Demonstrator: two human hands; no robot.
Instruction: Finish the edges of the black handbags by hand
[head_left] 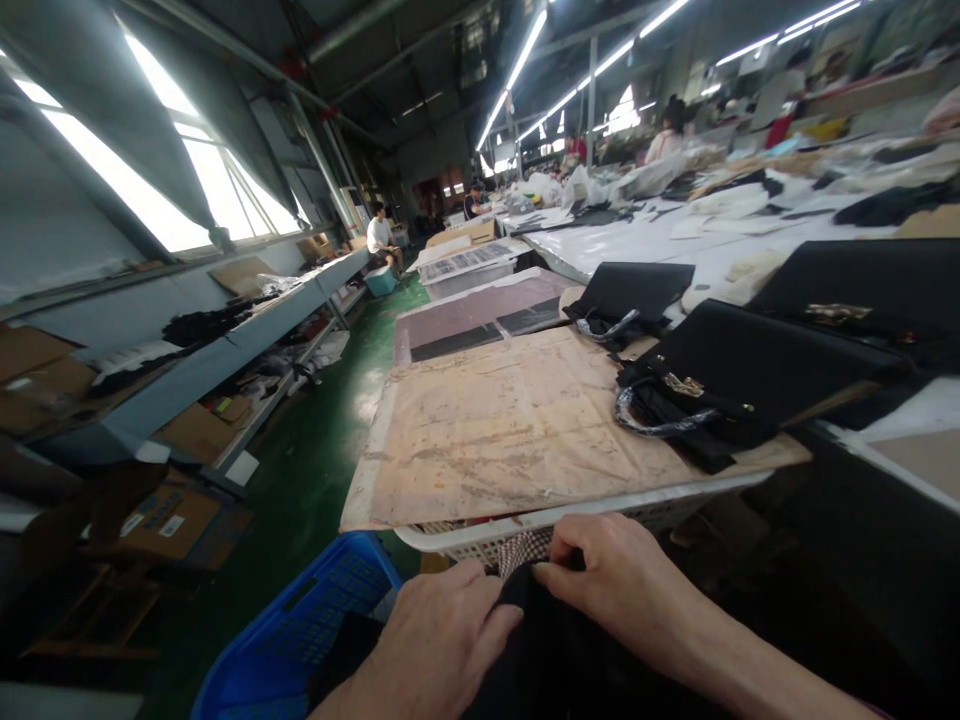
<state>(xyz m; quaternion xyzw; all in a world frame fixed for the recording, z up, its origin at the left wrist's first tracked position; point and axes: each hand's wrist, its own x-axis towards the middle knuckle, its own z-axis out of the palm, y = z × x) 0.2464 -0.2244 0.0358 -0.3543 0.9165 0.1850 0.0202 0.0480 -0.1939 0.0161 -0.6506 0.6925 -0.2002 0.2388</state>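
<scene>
At the bottom centre my left hand pinches the edge of a piece of black fabric. The fingers of my right hand are closed on the same edge, a little to the right. Much of the fabric falls into shadow below my hands. Just beyond them is a white plastic basket with checked cloth showing at its side. A worn tan board lies over the basket. On its right part rests a black handbag with a plastic-wrapped handle and a gold-coloured clasp.
A blue plastic crate stands on the floor at lower left. More black bags lie to the right, beside a long white table strewn with materials. A green aisle runs along a left shelf. Farther off, a person sits.
</scene>
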